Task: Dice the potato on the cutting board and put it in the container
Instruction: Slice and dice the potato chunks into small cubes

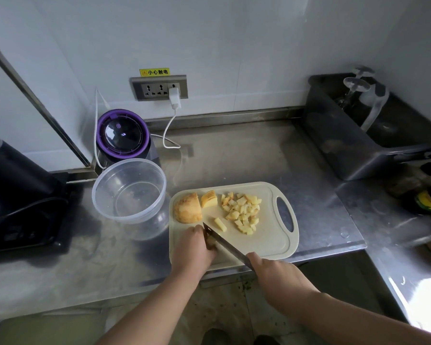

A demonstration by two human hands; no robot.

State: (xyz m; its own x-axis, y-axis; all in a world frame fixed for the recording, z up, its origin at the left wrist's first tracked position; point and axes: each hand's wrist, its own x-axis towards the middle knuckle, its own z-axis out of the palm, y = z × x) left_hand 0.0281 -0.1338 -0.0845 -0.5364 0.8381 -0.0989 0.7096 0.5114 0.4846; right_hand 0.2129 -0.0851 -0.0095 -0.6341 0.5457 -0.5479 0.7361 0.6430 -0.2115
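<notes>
Dicing looks about half done: the left hand [193, 247] holds a potato piece [211, 241] against the knife [228, 247] gripped by the right hand [275, 275]. Cubes [244, 212] and a large potato chunk [187, 208] wait on the cutting board [266, 236], with the plastic container [130, 195] alongside empty.

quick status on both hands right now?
Left hand: curled against the knife blade; whether it holds anything cannot be told.
Right hand: closed on the knife handle.

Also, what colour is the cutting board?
Pale cream; the cutting board shows best in the head view, the only one.
</notes>
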